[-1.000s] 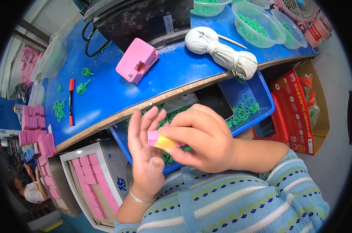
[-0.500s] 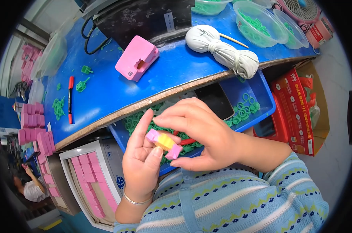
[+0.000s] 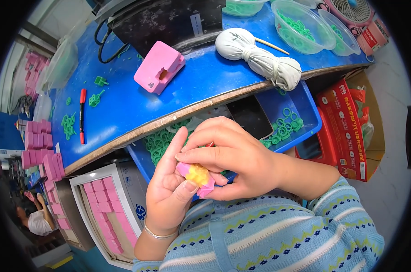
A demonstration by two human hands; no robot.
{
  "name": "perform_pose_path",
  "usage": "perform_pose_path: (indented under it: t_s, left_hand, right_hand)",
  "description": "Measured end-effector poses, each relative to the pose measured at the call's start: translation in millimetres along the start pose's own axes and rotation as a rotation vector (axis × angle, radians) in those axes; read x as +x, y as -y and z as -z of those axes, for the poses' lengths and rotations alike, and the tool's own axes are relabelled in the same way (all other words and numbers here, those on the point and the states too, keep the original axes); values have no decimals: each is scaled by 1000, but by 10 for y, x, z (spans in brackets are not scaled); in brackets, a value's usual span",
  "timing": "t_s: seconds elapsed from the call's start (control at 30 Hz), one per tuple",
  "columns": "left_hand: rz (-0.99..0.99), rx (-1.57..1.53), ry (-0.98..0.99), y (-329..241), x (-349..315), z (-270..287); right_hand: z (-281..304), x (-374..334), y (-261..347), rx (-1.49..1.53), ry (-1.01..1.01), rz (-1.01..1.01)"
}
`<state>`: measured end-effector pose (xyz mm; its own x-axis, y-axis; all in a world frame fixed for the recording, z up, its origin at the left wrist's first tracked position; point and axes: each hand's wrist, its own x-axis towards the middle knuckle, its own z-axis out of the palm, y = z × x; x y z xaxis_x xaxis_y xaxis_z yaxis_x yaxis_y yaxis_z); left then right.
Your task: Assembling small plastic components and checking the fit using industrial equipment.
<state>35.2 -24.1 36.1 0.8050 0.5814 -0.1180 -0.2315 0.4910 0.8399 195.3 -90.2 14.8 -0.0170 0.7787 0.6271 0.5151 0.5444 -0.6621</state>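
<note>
Between my two hands is a small pink-and-yellow moulded piece (image 3: pixel 197 174), pink at both ends with a knobbly yellow middle. My left hand (image 3: pixel 165 183) holds it, the thumb pressed on its near side and the index finger stretched up past it. The fingers of my right hand (image 3: pixel 237 156) curl over it from the right, fingertips at its upper end and thumb at its lower pink end. Below them lies a blue tray (image 3: pixel 312 118) of green wax-like rings and bits (image 3: pixel 158 145). Part of a red item shows behind the right fingers.
On the blue table (image 3: pixel 110 118) are a pink block mould (image 3: pixel 158 68), a red-and-black marker (image 3: pixel 82 115), green pieces (image 3: pixel 95 99), a tied white cloth bundle (image 3: pixel 260 56) and bowls of green rings (image 3: pixel 300 34). Pink blocks (image 3: pixel 105 204) stand left; a red carton (image 3: pixel 346 131) stands right.
The piece has been turned so its yellow middle faces up more. My right fingers have closed in around it, and my left hand has shifted slightly right.
</note>
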Motion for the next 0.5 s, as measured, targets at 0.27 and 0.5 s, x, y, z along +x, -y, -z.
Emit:
perform_pose_path:
  t_s: [0.27, 0.5]
  left_hand:
    - [-7, -180, 88, 116, 48, 184]
    - [84, -252, 107, 102, 72, 199]
  right_hand:
    - [-25, -4, -22, 126, -11, -30]
    - [-16, -15, -50, 101, -40, -32]
